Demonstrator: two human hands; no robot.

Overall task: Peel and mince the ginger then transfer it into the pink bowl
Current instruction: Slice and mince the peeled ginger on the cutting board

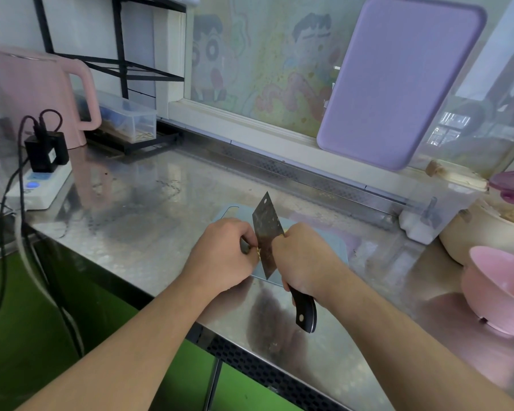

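Over the cutting board [336, 247], the left hand [223, 256] pinches the small ginger [257, 251] (mostly hidden, likely firm, knobbly, slippery once peeled, best gripped at its ends) while the right hand [304, 259] clenches the cleaver [266, 235] against it.

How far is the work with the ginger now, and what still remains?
Nothing looks finished yet. In hand: the left hand pinches the ginger above the cutting board, while the right hand grips the cleaver with its blade against the piece, which fits peeling. No minced ginger shows on the board. Left: mincing and the transfer; the part of the pink bowl that shows looks empty.
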